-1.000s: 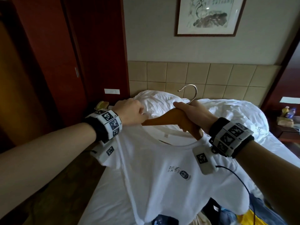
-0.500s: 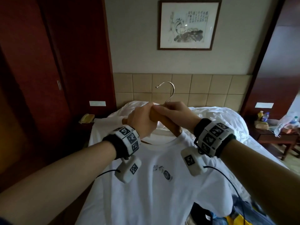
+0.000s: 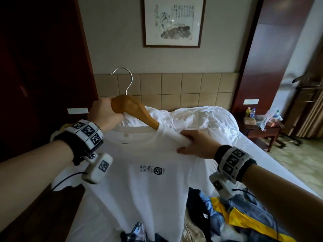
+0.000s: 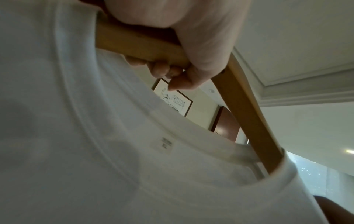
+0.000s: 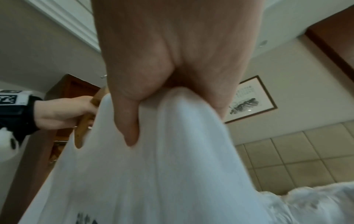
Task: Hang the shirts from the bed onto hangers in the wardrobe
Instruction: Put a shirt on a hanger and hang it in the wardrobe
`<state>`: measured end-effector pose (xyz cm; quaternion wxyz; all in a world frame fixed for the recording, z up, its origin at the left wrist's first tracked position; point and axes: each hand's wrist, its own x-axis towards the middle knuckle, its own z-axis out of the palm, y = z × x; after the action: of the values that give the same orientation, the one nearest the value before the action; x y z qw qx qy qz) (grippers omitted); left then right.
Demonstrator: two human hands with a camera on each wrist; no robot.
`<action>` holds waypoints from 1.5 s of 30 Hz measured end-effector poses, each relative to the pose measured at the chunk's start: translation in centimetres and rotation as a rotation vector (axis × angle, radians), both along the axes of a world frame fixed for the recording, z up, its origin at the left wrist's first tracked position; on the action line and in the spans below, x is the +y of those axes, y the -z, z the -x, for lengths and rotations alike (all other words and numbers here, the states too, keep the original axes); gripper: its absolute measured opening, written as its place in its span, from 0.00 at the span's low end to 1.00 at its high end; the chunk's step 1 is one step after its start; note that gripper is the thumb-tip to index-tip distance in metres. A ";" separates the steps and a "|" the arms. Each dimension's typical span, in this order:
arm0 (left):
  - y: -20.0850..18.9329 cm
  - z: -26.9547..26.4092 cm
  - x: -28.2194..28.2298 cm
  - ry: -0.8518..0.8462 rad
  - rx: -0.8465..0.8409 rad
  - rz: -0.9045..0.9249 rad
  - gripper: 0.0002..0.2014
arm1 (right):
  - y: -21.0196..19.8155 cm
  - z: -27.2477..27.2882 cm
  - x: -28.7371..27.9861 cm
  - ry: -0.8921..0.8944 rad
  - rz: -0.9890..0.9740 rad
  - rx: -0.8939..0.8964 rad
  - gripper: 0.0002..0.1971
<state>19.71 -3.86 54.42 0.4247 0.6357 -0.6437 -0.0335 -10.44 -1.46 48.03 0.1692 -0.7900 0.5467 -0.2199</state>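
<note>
A white T-shirt [image 3: 139,186] with a small dark chest print hangs in front of me over the bed [image 3: 262,154]. A wooden hanger [image 3: 134,109] with a metal hook [image 3: 125,79] sits in its neck opening. My left hand [image 3: 104,114] grips the hanger's top just under the hook; the left wrist view shows my left hand [image 4: 191,50] with its fingers curled round the hanger [image 4: 247,112]. My right hand [image 3: 194,144] grips the shirt's right shoulder, where the hanger's arm is hidden under cloth. In the right wrist view my right hand [image 5: 172,91] has the T-shirt [image 5: 153,174] bunched in its fist.
More clothes, blue, yellow and dark, lie in a heap [image 3: 227,219] on the bed's near right. Dark wooden wardrobe panels [image 3: 43,67] rise at the left. A nightstand [image 3: 262,128] with bottles stands at the right. A framed picture [image 3: 173,21] hangs above the tiled headboard.
My right hand left the hanger's top and now grips the shirt's right shoulder. My left hand has hold of the hanger's top. Hanger and shirt have risen and shifted left.
</note>
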 end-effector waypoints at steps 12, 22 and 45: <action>-0.7 -1.3 0.0 -0.076 0.034 -0.024 0.10 | 8.7 5.6 0.7 0.270 -0.204 -0.060 0.16; -0.8 -1.4 0.0 -0.091 0.093 -0.020 0.10 | 10.1 5.3 2.0 0.335 -0.319 0.195 0.24; 1.2 1.5 0.6 -0.085 0.041 0.000 0.16 | -5.8 -6.6 -0.4 -0.046 0.201 -0.075 0.34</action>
<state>18.17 -3.31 53.22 0.4390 0.6615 -0.6073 -0.0284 -3.86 -1.81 53.85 0.1145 -0.8067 0.4968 -0.2989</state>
